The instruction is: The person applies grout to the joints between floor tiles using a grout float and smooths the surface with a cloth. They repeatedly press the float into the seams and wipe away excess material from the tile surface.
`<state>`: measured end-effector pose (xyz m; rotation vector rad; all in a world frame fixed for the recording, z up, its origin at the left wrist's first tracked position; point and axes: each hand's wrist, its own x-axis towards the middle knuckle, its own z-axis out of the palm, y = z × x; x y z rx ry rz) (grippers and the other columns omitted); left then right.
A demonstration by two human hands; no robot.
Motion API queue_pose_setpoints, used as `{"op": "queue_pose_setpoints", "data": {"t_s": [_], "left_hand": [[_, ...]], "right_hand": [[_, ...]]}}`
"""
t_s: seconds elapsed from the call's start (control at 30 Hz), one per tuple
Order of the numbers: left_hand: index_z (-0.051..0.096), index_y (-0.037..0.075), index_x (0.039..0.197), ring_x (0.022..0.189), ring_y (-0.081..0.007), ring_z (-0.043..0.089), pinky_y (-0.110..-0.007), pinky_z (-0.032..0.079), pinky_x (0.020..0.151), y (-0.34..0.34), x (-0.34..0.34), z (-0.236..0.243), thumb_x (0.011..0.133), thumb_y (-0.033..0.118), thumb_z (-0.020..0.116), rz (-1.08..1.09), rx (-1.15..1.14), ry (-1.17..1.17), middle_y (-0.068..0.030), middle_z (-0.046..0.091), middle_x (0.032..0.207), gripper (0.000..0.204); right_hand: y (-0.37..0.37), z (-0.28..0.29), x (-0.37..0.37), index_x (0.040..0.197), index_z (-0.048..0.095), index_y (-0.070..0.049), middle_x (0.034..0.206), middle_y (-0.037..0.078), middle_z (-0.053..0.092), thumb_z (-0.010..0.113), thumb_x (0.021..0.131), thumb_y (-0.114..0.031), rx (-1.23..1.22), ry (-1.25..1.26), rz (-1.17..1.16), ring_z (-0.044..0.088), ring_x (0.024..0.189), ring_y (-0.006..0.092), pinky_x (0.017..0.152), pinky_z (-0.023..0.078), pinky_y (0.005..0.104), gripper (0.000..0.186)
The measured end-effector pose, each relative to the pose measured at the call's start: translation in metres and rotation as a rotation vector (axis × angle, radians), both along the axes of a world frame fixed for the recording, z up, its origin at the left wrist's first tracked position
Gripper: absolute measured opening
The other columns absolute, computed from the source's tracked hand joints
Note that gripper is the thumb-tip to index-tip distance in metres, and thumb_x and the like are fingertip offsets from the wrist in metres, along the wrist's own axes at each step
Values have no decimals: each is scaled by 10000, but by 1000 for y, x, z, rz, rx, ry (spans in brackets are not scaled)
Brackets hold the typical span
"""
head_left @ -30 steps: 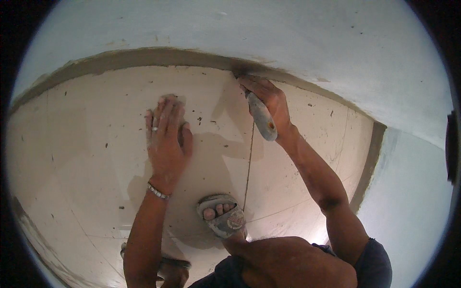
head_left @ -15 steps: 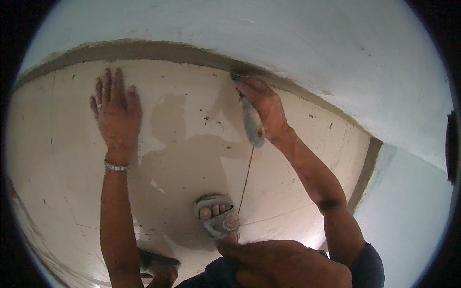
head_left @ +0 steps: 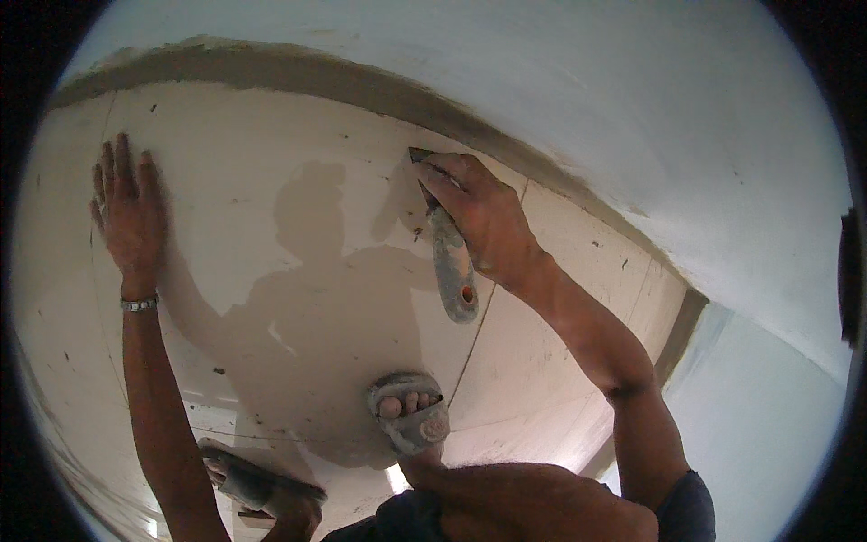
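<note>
Head view: right fingers (head_left: 464,167) grip a grey-handled scraper (head_left: 452,266)

1. I can read no words, numbers or signs anywhere in my head view.
2. The one printed-looking mark I find is a round emblem (head_left: 434,428) on the strap of the grey sandal (head_left: 405,441) near the lower middle. It shows pale and faintly reddish; any lettering in it is too small and blurred for me to make out.
3. On the handle of the scraper (head_left: 450,262), I see grey smears and an orange-rimmed hole, with nothing legible to me.
4. The specks on the floor tiles (head_left: 226,135) and the smudges on the wall (head_left: 506,63) form no letters I can recognise.
</note>
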<state>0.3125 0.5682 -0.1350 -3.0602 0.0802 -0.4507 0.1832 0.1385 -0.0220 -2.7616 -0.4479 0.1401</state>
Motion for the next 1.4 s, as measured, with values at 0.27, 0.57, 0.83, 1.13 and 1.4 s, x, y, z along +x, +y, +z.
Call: {"op": "queue_pose_setpoints", "data": {"t_s": [0.27, 0.57, 0.83, 1.13, 1.4], "left_hand": [[288, 52, 1589, 1550, -332, 198, -563, 157, 1238, -64, -38, 24, 1067, 387, 393, -125, -9, 123, -150, 271, 1659, 629], [283, 30, 1587, 1557, -331, 182, -570, 139, 1244, -130, -70, 46, 1004, 393, 479, -247, -165, 273, -177, 224, 1670, 714], [258, 51, 1599, 1563, -327, 156, -559, 123, 1252, -136, -68, 53, 999, 392, 492, -235, -198, 341, -156, 202, 1681, 729], [314, 49, 1582, 1558, -331, 180, -594, 119, 1238, -136, -68, 54, 972, 403, 504, -248, -249, 324, -160, 241, 1669, 730], [294, 54, 1588, 1552, -339, 200, -576, 121, 1246, -135, -67, 54, 951, 365, 504, -239, -267, 314, -162, 268, 1659, 740]], "right_hand": [[13, -5, 16, 1379, 532, -40, 1341, 182, 573, 711, 738, -2, -213, 12, 82, 565, 1232, 384, 938, 568, 455, 667], [16, -2, 28, 1410, 521, -55, 1362, 198, 566, 701, 749, -57, 33, 83, 25, 572, 1222, 413, 982, 546, 464, 685], [9, 5, 29, 1307, 611, -51, 1296, 192, 623, 623, 831, -40, 3, 33, -9, 619, 1165, 386, 945, 552, 432, 477], [32, 9, 49, 1312, 580, -18, 1315, 190, 610, 649, 815, -72, 66, 63, 63, 607, 1175, 397, 975, 545, 447, 505], [42, 6, 57, 1316, 571, -11, 1275, 197, 625, 676, 803, -83, 53, 61, 79, 623, 1132, 405, 932, 550, 454, 529]]}}
